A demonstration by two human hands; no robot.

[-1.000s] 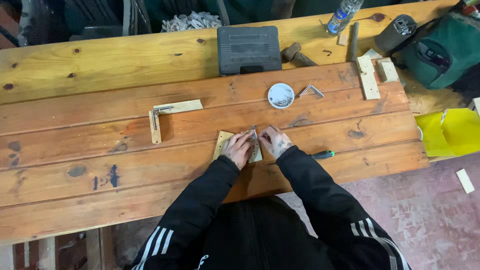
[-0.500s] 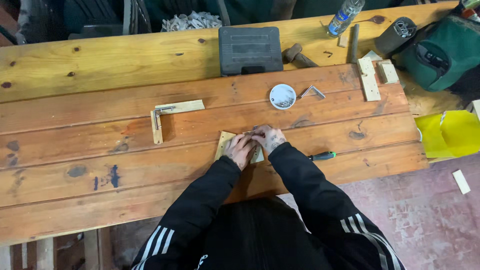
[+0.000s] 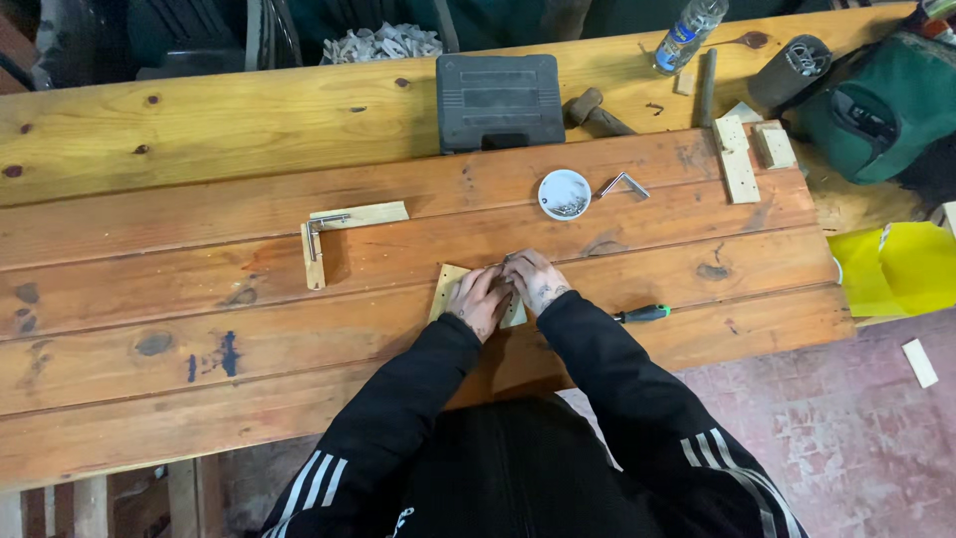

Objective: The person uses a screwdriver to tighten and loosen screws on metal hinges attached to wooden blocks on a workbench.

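A small pale wooden block [image 3: 447, 290] lies on the wooden workbench [image 3: 199, 359], mostly covered by my hands. My left hand [image 3: 480, 301] rests on its middle, fingers curled down on it. My right hand [image 3: 533, 280] presses close against the left at the block's right end, fingertips pinched over something small that I cannot make out. A screwdriver with a green and black handle [image 3: 642, 314] lies just right of my right forearm.
An L-shaped wooden piece with a metal bracket [image 3: 334, 231] lies to the left. Behind the hands sit a white dish of screws [image 3: 564, 193], a loose metal bracket [image 3: 622, 184], a black tool case [image 3: 499, 101], wood strips [image 3: 735, 157], a bottle [image 3: 689, 32] and a green bag [image 3: 876, 110].
My right hand has slid left, closing against the left hand over the block. The left hand stays on the block.
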